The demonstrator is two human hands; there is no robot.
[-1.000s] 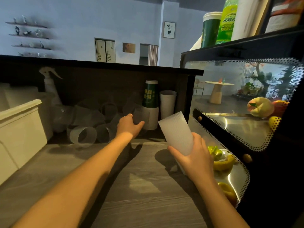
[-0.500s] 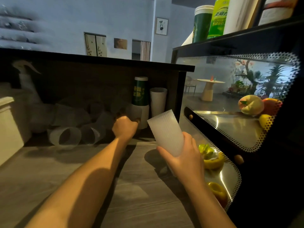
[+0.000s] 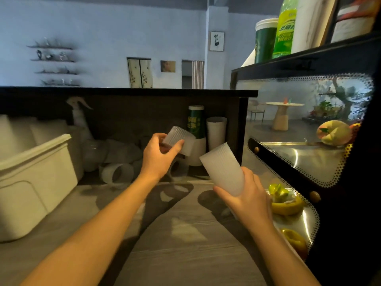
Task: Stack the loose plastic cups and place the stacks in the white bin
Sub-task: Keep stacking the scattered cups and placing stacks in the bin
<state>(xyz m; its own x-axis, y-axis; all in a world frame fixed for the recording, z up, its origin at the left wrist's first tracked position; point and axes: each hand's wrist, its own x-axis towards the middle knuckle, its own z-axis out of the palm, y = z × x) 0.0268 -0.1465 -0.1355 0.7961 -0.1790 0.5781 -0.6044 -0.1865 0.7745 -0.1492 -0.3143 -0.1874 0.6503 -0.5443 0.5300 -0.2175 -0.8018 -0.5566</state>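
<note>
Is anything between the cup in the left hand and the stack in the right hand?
Nothing visible. The left hand holds a ribbed cup in the air, apart from the cup stack gripped by the right hand. Only open air above the wooden counter separates them.

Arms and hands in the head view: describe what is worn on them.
Both forearms are bare as far as the frame shows, with no sleeves or gloves. The left hand and right hand show no rings, watch or bracelet. Any clothing further up lies out of frame.
</note>
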